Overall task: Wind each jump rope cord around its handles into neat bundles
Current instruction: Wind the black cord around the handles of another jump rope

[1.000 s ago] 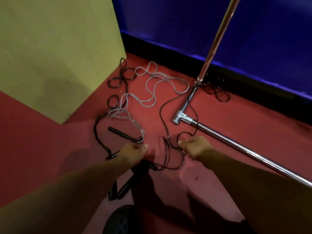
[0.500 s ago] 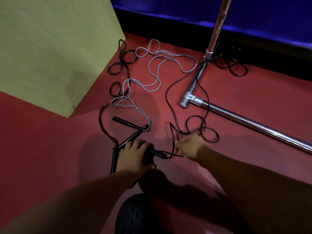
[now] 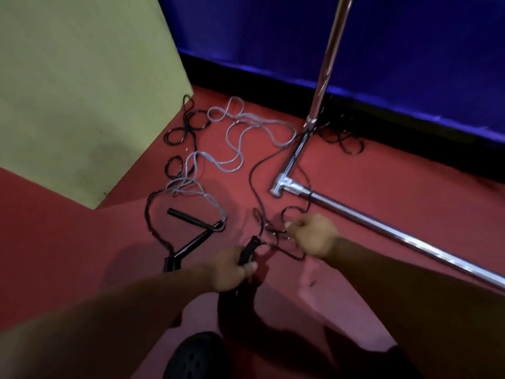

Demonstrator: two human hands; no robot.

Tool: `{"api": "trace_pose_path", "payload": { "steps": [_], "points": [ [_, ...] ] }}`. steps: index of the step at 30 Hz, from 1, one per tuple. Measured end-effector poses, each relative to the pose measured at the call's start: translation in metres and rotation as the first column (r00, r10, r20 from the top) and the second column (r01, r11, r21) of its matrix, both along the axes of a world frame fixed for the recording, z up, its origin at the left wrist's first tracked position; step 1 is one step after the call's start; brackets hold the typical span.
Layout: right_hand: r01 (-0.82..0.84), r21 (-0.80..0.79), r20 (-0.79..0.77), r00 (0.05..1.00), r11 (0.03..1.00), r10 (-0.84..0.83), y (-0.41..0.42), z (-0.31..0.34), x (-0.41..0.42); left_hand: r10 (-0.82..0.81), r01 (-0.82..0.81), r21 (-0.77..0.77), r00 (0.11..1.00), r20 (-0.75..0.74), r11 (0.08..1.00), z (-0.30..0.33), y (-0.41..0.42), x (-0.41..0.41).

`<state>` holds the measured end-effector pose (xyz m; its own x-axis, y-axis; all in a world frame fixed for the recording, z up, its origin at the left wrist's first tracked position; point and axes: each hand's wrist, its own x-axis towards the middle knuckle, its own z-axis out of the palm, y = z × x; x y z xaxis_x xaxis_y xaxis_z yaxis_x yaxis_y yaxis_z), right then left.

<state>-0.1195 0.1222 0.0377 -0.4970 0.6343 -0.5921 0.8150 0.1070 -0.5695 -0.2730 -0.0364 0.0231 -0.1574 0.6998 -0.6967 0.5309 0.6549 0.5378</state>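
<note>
I see a red floor [image 3: 382,187] filling most of the view, with a blue wall [image 3: 410,36] across the top above a dark skirting, and a yellow-green panel [image 3: 82,91] standing at the left. A chrome pole [image 3: 326,64] rises from the floor and a chrome bar [image 3: 396,233] runs along it toward the right edge, meeting a short bar at a corner joint. Loose on the floor lie a grey cord [image 3: 237,138] in wide loops and a black cord [image 3: 255,181] trailing from the pole toward me. Two black handles [image 3: 191,218] lie crossed just left of centre. My left hand [image 3: 232,269] grips a black handle [image 3: 247,250], fingers curled round it. My right hand [image 3: 314,233], just beside it, pinches the black cord, which loops between the two hands. A dark shoe [image 3: 196,356] shows at the bottom edge.
</note>
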Motion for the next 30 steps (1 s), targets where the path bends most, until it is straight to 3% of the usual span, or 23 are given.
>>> {"api": "trace_pose_path", "payload": {
  "steps": [3,6,10,15,19,22,28,30],
  "points": [
    [0.015,0.164,-0.062,0.998,0.986,-0.005,0.018,0.063,0.020,-0.122,0.117,0.040,0.979,0.161,0.992,0.078,0.044,0.015],
    [0.213,0.286,-0.304,0.945,0.934,-0.122,0.025,0.138,0.032,-0.143,0.111,0.163,0.969,0.201,0.980,0.171,0.076,0.026],
    [0.380,0.144,-0.568,0.788,0.914,-0.238,0.005,0.236,0.060,-0.198,0.119,0.283,0.942,0.271,0.952,0.268,0.084,0.063],
    [0.466,0.114,-0.690,0.673,0.878,-0.267,-0.049,0.324,0.126,-0.265,0.121,0.368,0.891,0.369,0.922,0.354,0.050,0.117],
    [0.347,0.153,-0.701,0.698,0.925,-0.146,-0.078,0.355,0.173,-0.245,0.082,0.411,0.899,0.363,0.908,0.403,0.020,0.149],
    [0.401,0.112,-0.775,0.608,0.909,-0.172,-0.086,0.372,0.193,-0.232,0.038,0.456,0.896,0.379,0.889,0.430,0.012,0.168],
    [0.690,-0.038,-0.817,0.394,0.722,-0.420,-0.073,0.386,0.211,-0.122,-0.059,0.302,0.830,0.545,0.951,0.406,0.016,0.187],
    [0.748,-0.086,-0.814,0.329,0.659,-0.479,-0.068,0.386,0.217,-0.016,-0.224,0.279,0.753,0.658,0.934,0.394,0.025,0.186]
  ]
}}
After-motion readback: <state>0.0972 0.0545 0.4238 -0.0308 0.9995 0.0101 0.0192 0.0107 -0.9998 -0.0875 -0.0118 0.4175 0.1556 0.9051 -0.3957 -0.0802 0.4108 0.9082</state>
